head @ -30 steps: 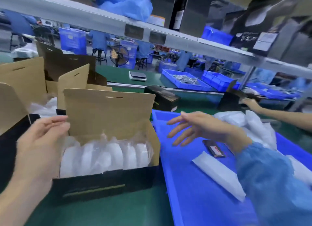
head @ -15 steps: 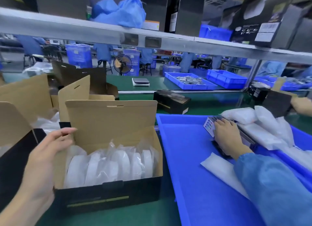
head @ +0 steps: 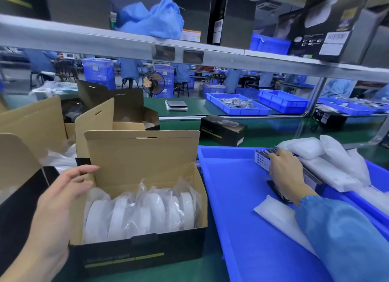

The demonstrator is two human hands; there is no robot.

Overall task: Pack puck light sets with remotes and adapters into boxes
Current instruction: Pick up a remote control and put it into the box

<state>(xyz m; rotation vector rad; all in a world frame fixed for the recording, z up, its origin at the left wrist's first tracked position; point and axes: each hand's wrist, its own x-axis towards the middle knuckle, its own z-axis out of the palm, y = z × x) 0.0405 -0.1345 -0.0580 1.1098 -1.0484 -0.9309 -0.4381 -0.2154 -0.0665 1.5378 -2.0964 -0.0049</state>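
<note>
An open black box (head: 145, 252) with a brown inside stands in front of me, its lid up. Several white puck lights (head: 145, 214) in clear bags stand on edge inside it. My left hand (head: 56, 210) holds the box's left wall, fingers straight, thumb outside. My right hand (head: 284, 170) reaches into the blue tray (head: 237, 197) and its fingers curl over a row of remotes (head: 262, 160) with coloured buttons. White foam bags (head: 280, 220) lie in the tray beside my sleeve.
More open boxes (head: 31, 121) stand at the left. A shut black box (head: 223, 130) lies on the green belt behind the tray. A grey shelf (head: 126, 43) with boxes runs overhead. Blue bins (head: 237, 107) and seated workers are beyond.
My right hand moved from over the tray's middle to the row of remotes at the tray's back right and curled onto them. My left hand stayed on the box.
</note>
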